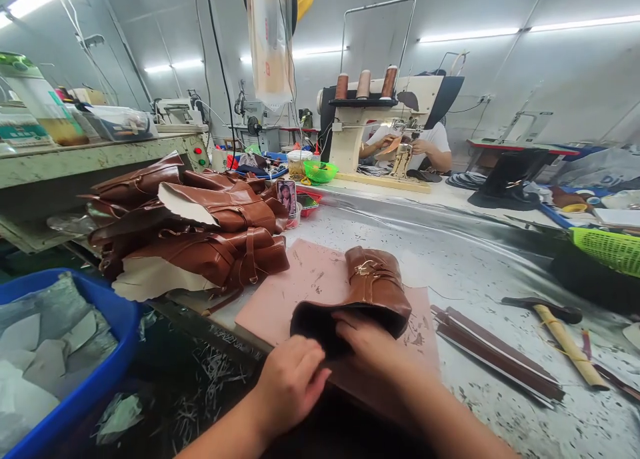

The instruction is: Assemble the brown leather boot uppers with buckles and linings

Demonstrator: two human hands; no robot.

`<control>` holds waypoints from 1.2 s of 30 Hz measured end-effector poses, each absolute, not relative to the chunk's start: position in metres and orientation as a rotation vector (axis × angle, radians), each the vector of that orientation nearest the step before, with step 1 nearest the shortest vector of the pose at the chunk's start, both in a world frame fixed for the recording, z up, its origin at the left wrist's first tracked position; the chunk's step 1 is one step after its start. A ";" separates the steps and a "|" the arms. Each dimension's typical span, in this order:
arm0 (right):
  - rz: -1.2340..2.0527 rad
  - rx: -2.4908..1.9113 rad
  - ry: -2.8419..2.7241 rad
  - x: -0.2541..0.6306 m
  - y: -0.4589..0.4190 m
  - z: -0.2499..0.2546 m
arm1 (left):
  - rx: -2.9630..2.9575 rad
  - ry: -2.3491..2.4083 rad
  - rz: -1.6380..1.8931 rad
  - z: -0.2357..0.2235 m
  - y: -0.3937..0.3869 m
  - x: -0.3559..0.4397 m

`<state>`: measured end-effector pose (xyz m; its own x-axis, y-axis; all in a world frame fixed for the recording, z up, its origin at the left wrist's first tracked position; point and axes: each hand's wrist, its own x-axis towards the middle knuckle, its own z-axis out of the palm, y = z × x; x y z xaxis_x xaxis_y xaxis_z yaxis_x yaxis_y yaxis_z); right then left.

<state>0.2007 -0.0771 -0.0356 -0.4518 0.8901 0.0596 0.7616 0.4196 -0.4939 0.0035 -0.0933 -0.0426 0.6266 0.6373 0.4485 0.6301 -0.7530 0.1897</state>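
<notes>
A brown leather boot upper (373,285) with straps and a gold-coloured buckle lies on a pink board, its wide opening and black lining facing me. My left hand (295,375) is closed, with its curled fingers at the near left edge of that opening. Inside the mouth of the boot upper, my right hand (363,339) has its fingers bent together against the black lining. Its thumb and fingertips are partly hidden. Under the boot upper is the pink board (285,279), marked with dark scraps and scratches.
Stacked brown boot uppers (215,245) lie at the left. A blue bin (115,359) with scraps stands below them. Brown strips (495,352) and a hammer (565,339) lie right. Behind are a green basket (320,172), a sewing machine (345,139) and a person (437,142) working at it.
</notes>
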 end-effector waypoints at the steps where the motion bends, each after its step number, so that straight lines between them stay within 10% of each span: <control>1: 0.588 -1.426 -2.368 0.200 -0.075 -0.038 | 2.803 1.159 0.810 -0.043 -0.089 0.006; 36: 0.526 -1.459 -2.289 0.222 -0.097 -0.067 | 2.865 1.175 -0.053 -0.025 -0.074 0.030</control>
<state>0.2224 -0.0970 -0.0665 -0.3925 0.9130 0.1112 0.7730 0.3930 -0.4980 0.0298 -0.0736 -0.0245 0.7119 0.7006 -0.0485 0.7021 -0.7115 0.0280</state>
